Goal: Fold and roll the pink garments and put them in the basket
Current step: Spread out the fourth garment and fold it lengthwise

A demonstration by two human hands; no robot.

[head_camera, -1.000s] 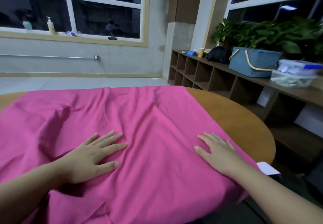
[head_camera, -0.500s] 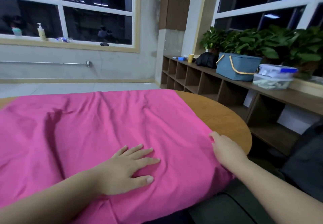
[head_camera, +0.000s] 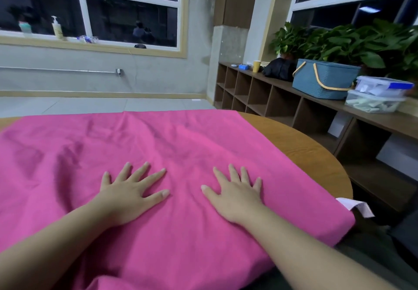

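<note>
Pink cotton garment (head_camera: 181,154) lies spread across the round wooden tabletop (head_camera: 305,145), under both my palms and hanging over the near edge toward my lap. From the head view, my left hand (head_camera: 129,194) and right hand (head_camera: 235,197) press flat on it side by side, fingers (head_camera: 144,172) straight and fanned, gripping nothing. Half a second ago my right hand was out at the cloth's right edge; now it has come back to the middle, so I judge the smoothing nearly done and the first fold due. Creases remain left of my fingers. Right of my fingers the hem ends over bare wood, leaving room to fold across. The blue woven basket with yellow handles (head_camera: 323,81) sits well beyond, on the wooden cubby shelf (head_camera: 282,90).
</note>
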